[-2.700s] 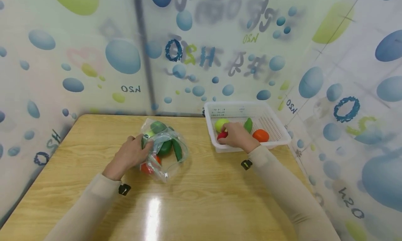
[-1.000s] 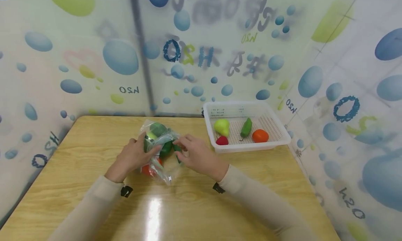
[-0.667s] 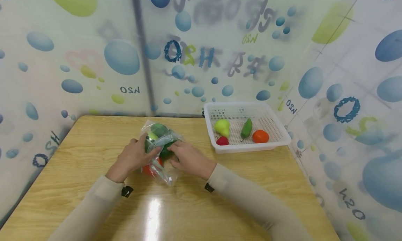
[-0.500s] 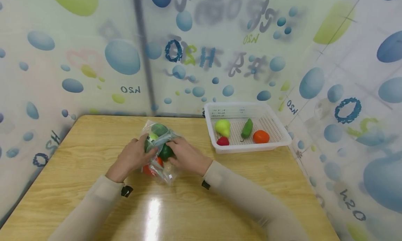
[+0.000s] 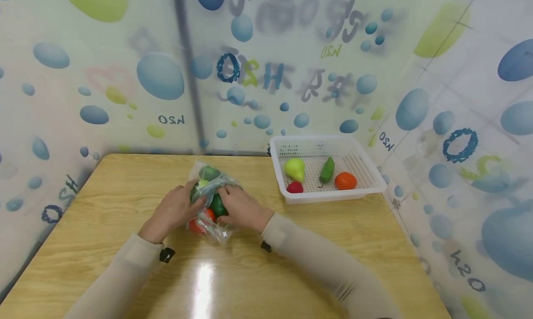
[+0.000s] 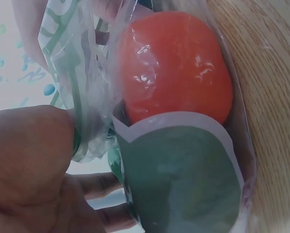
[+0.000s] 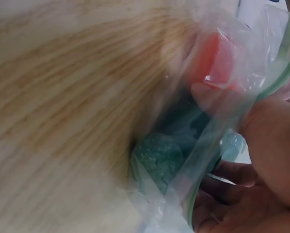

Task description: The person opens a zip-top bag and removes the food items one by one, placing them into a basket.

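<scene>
A clear plastic zip bag [image 5: 217,236] with a green stripe lies on the table between both hands. Inside are a red-orange tomato [image 6: 176,68] and several green items, among them a rounded dark green one [image 5: 218,205] and a lighter one at the far end [image 5: 209,173]. My left hand [image 5: 172,215] grips the bag's left side, thumb over the plastic. From the right, my right hand [image 5: 243,210] holds the bag's other side, fingers on top and thumb low against it. The plastic is bunched between the hands, and part of the contents is covered.
A white perforated basket [image 5: 329,196] stands at the table's back right. It holds a yellow-green pear [image 5: 294,169], a small red fruit [image 5: 294,187], a green pepper [image 5: 327,171] and an orange-red tomato [image 5: 345,181]. Patterned walls border the wooden table [image 5: 250,286] behind and beside.
My right hand has left the red fruit in the basket and come left onto the bag. The bag's right side is now pressed in toward my left hand, which has stayed put.
</scene>
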Tool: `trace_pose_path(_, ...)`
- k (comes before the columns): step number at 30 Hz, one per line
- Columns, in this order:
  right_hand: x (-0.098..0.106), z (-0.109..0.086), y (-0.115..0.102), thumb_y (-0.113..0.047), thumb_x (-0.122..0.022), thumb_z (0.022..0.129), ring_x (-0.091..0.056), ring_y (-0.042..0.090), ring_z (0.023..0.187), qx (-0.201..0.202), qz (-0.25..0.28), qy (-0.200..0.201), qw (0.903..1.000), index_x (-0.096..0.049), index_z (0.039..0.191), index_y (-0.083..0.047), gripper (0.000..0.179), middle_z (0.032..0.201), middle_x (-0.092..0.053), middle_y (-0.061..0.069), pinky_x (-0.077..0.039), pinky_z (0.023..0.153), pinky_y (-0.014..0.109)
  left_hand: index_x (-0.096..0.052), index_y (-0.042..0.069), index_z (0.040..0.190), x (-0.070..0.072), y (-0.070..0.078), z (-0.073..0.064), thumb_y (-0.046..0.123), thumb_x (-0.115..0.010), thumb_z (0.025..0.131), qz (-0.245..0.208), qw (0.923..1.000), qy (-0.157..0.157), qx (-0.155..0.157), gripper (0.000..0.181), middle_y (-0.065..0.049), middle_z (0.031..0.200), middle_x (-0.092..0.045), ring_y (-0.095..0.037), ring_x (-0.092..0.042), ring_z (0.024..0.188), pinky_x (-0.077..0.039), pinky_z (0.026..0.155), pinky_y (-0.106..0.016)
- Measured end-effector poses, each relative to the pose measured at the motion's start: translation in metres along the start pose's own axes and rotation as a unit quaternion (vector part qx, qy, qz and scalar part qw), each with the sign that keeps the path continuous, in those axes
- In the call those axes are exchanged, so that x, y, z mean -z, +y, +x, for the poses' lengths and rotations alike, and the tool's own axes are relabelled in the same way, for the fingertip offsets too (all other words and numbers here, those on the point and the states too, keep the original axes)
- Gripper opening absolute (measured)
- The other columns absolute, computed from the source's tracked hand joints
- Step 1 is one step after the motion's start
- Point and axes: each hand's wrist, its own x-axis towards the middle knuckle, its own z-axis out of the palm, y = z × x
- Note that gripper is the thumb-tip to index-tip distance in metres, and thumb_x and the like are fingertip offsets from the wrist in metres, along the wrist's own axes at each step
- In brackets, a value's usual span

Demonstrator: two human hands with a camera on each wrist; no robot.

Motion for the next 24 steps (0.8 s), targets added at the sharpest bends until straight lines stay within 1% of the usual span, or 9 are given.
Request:
trace_pose_path(4, -0.002, 0.0, 0.0, -0.047, -0.089, 0.105, -0.069, 0.027, 0.145, 0.005, -0.007, 0.004, 1.0, -0.056, 0.162, -0.003, 0.079, 0.159, -0.068, 0.014, -0.057, 0.126, 0.037, -0.04, -0.015, 0.171, -0.001, -0.001, 0.001, 0.034, -0.064, 0.118, 0.0, 1.0, 0.002, -0.005, 0.077, -0.047, 0.145, -0.065, -0.058, -0.069, 0.13, -0.059, 0.109, -0.072)
trace_pose_path(11, -0.001, -0.002, 0.001, -0.042, -0.093, 0.103, -0.068, 0.027, 0.145, -0.004, 0.035, 0.001, 0.9994, -0.059, 0.161, -0.006, 0.076, 0.159, -0.069, 0.013, -0.058, 0.124, 0.038, -0.04, -0.016, 0.171, -0.003, -0.004, 0.002, 0.035, -0.064, 0.118, -0.003, 0.9999, 0.006, -0.01, 0.077, -0.047, 0.145, -0.065, -0.059, -0.069, 0.131, -0.058, 0.11, -0.073)
trace_pose_path(19, 0.005, -0.007, 0.0, -0.041, -0.096, 0.1, -0.069, 0.025, 0.146, -0.02, 0.068, 0.006, 0.9975, -0.062, 0.159, -0.007, 0.076, 0.16, -0.069, 0.013, -0.061, 0.121, 0.038, -0.041, -0.015, 0.17, -0.003, -0.004, 0.002, 0.034, -0.065, 0.117, -0.004, 0.9999, 0.006, -0.011, 0.076, -0.045, 0.141, -0.068, -0.053, -0.072, 0.121, -0.061, 0.104, -0.07)
trace_pose_path(24, 0.009, -0.013, -0.001, -0.04, -0.097, 0.099, -0.071, 0.023, 0.142, -0.016, 0.082, 0.013, 0.9964, -0.063, 0.158, -0.008, 0.075, 0.158, -0.07, 0.013, -0.063, 0.118, 0.036, -0.042, -0.016, 0.17, -0.003, -0.004, 0.002, 0.033, -0.066, 0.117, -0.002, 0.9999, 0.006, -0.012, 0.076, -0.045, 0.14, -0.068, -0.052, -0.072, 0.12, -0.061, 0.103, -0.069)
